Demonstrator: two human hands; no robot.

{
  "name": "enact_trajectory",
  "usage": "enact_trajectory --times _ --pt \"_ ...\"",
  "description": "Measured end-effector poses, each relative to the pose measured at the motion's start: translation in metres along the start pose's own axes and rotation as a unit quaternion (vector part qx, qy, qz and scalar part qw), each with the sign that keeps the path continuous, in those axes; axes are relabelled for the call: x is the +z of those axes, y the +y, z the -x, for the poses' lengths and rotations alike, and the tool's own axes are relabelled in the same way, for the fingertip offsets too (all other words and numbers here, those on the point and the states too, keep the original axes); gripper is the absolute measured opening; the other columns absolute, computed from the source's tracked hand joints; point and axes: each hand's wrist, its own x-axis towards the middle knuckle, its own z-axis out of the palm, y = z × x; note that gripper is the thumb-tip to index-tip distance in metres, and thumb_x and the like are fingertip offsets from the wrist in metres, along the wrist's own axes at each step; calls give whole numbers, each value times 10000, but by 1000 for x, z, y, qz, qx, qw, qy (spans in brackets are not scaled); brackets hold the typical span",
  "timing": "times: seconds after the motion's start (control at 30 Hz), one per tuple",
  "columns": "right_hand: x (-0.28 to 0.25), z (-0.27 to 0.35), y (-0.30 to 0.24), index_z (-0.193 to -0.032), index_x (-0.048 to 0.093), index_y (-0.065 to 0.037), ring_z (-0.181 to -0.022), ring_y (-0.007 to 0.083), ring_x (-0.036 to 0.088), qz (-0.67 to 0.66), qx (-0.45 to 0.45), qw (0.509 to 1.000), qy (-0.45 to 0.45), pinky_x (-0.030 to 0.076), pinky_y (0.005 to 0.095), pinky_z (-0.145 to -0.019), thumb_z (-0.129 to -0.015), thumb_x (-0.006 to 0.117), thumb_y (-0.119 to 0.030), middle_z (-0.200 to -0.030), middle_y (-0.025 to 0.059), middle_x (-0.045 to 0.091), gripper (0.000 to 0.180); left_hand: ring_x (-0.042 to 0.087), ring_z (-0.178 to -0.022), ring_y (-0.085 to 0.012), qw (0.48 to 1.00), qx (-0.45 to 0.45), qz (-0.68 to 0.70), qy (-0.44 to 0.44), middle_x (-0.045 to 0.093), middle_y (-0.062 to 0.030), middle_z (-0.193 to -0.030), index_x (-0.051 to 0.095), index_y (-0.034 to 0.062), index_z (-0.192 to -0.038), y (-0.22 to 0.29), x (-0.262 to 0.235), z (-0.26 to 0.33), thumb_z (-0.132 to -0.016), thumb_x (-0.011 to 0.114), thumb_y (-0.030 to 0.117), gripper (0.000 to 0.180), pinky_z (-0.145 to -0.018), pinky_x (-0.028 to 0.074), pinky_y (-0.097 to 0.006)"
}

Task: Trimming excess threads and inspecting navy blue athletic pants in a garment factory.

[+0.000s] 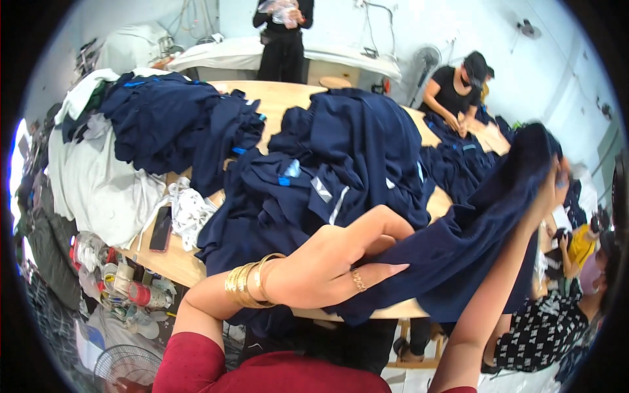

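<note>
while your left hand (pixel 334 259) pinched a fold of the navy garment (pixel 472 242) between thumb and fingers, your right hand (pixel 557 180) was raised high at the right of the view, closed on the same garment's far end, so the cloth hung stretched between your two hands, above the near edge of the wooden table (pixel 288 98). your left wrist carried gold bangles (pixel 249 283) and one finger a gold ring (pixel 358 280); your sleeves were dark red. the right hand's fingers were mostly buried in the cloth and blurred, so you could only tell that they gripped it, not how.

just behind the held garment lay a big heap of navy clothes (pixel 341 170) on the table's middle, and a second navy heap (pixel 177 121) sat at the far left, well apart from your hands. beside it lay a pile of white fabric (pixel 98 183), a tangle of white cord (pixel 190 213) and a dark phone (pixel 161 229) near the table's left edge. spools of thread (pixel 141 293) sat lower, off the table's left corner.

at the far right side a person in black (pixel 458 92) handled more navy pieces, and another person in black (pixel 285 33) stood beyond the table's far end, holding something pale.
</note>
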Motion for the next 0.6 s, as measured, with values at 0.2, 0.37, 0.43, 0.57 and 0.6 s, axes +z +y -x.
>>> enact_trajectory --times 0.2,0.37,0.43,0.57,0.6 --pt "187 51 -33 -973 611 -56 -619 134 548 109 -82 963 -232 448 274 -585 -833 604 -276 -729 69 605 261 537 -618 -31 974 -116 44 188 636 -68 -801 418 21 -1012 -2 -24 44 -854 587 83 239 -514 426 -196" --pt "217 163 29 -1016 610 -48 -336 60 386 -110 251 788 -551 304 216 -318 -912 506 -259 -899 70 661 257 600 -581 -96 913 -352 -8 205 513 -43 -620 385 -3 -916 -39 -38 112 -844 565 72 208 -475 509 -258" --pt "202 183 60 -1058 595 -52 -336 56 396 -141 315 766 -543 303 208 -314 -918 497 -286 -953 70 660 291 620 -546 -128 870 -442 -28 217 489 -51 -588 373 8 -857 -64 -44 154 -831 559 51 193 -451 503 -252" --pt "152 194 153 -1186 487 -76 -440 60 331 -312 550 718 -291 286 197 -398 -909 503 -265 -1194 112 552 336 626 -519 -153 815 -520 -22 253 510 -66 -593 383 8 -889 -86 -53 200 -803 627 78 268 -421 471 -228" --pt "129 187 179 -1192 483 -83 -458 69 349 -390 578 687 -204 299 194 -409 -915 487 -214 -1230 139 524 307 628 -530 -148 821 -516 -46 240 528 -76 -620 397 3 -920 -87 -57 199 -793 648 88 295 -425 467 -224"
